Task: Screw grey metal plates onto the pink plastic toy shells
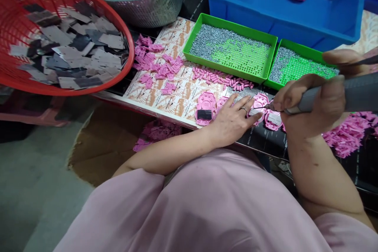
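A row of pink plastic casings [206, 100] lies along the bench's near edge. My left hand [230, 121] rests palm down over part of that row, fingers spread, a ring on one of them. My right hand [310, 104] is wrapped round a grey electric screwdriver [358, 91], held nearly level. The thin bit points left, its end at a pink casing with a light plate [256, 111] beside my left fingertips. Whether it touches a screw is too small to tell. Another casing with a light plate [274, 118] sits just right; a dark plate [204, 114] lies on the leftmost one.
Green trays [230, 71] of small screws stand behind the row, with small pink pieces [223, 78] in front. A red basket [127, 57] holds flat plates. Beyond are a pale green basket [144, 6] of pink parts and a blue bin [251, 12] with stacked casings. Pink parts [350, 136] lie right.
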`<state>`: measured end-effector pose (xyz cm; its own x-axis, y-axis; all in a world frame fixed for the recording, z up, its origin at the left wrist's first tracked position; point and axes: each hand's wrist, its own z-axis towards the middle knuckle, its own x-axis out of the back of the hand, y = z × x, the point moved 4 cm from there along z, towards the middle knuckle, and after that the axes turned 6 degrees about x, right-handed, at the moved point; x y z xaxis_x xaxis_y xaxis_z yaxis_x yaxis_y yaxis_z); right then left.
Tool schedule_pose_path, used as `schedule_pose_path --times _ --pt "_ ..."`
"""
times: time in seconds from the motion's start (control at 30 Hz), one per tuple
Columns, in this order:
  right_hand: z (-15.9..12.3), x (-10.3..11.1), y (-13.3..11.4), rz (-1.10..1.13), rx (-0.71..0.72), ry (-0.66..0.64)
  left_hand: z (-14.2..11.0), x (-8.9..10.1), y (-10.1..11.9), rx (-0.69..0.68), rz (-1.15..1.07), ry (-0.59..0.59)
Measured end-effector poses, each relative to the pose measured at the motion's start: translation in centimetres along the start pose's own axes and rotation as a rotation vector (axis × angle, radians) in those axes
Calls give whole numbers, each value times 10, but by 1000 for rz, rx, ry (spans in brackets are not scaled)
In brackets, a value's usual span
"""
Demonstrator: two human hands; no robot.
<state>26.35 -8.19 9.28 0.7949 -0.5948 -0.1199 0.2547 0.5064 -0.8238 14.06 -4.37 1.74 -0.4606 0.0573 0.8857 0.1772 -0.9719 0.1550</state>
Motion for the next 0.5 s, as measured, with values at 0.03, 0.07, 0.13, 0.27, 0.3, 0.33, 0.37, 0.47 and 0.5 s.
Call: schedule_pose_path --times 0.03,0.07,0.13,0.27,0.3,0.33,0.37,0.47,0.5 --pt "-1 0 0 12 56 32 1 -4 1 -2 12 -6" --pt "-2 0 0 25 108 59 1 -7 2 -3 22 -11" --pt "-2 -2 1 33 130 59 2 -11 2 -4 35 -33" --pt "-1 -5 1 -2 68 45 2 -13 2 -13 33 -72" --pt "0 -5 1 -3 54 34 2 -13 2 -20 37 -72" --pt "0 -6 2 6 44 16 2 -12 2 -27 41 -70" --pt "1 -8 3 16 27 -12 2 -12 2 -33 45 -69" --pt "1 -13 7 50 6 -68 4 -13 1 -38 47 -71" --pt "1 -14 8 65 19 -66 4 -14 1 -36 48 -72"
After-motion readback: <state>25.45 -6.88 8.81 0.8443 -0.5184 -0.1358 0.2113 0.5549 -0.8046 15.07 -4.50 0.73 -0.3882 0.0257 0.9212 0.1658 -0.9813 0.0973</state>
